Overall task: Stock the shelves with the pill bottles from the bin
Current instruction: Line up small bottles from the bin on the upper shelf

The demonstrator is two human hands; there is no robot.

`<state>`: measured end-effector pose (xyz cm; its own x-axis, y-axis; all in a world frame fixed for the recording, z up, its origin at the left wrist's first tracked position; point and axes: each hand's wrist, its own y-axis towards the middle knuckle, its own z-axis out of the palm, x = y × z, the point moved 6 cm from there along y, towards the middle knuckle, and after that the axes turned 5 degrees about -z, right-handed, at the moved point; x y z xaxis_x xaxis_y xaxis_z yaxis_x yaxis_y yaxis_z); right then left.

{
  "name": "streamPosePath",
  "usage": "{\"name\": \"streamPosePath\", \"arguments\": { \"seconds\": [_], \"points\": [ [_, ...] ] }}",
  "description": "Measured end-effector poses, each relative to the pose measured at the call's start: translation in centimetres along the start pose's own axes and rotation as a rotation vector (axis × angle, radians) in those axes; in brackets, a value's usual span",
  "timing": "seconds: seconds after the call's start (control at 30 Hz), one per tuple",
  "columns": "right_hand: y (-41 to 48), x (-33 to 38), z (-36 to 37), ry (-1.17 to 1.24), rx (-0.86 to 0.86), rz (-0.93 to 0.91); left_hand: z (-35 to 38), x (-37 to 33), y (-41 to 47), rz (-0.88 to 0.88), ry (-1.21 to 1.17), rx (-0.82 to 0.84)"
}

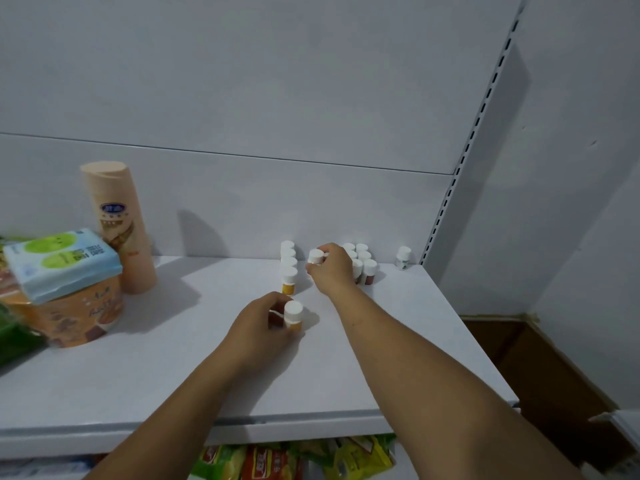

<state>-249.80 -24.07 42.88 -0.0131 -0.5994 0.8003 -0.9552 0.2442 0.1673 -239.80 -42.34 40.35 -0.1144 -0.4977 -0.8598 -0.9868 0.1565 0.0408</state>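
White shelf (398,341) against a pale back panel. At the left stand a tall peach bottle (117,230) and an orange tub (79,317). Mid-shelf, your left hand (256,327) curls its fingers round a yellow pill bottle (293,315). Farther back, your right hand (332,271) pinches a white-capped pill bottle (316,257) between a single-file row (288,266) and a cluster of bottles (365,265).

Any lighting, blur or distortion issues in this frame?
Head view: dim, even light; the tall peach plastic bottle casts a soft shadow on the white back panel; wide-angle distortion tilts the slotted upright; the orange tub at the left edge is blurred; labels on the white-capped pill bottles are unreadable.
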Motion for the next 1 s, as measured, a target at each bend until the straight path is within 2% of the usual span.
{"name": "streamPosePath", "arguments": {
  "seconds": [0.17,0.4,0.63,1.0],
  "points": [
    [2.5,0.0,1.8,-0.115,0.02,0.044,0.2,0.2,-0.5,-0.044,-0.059,-0.021],
    [3.5,0.1,2.7,-0.137,-0.041,0.051,0.3,1.2,0.8,-0.009,0.007,-0.009],
    [3.7,-0.1,2.6,-0.077,-0.095,0.047,0.5,1.4,0.9,0.016,0.026,-0.023],
    [3.5,0.0,2.4,0.0,-0.039,0.109,0.6,1.5,1.1,0.019,0.041,-0.028]
  ]
}}
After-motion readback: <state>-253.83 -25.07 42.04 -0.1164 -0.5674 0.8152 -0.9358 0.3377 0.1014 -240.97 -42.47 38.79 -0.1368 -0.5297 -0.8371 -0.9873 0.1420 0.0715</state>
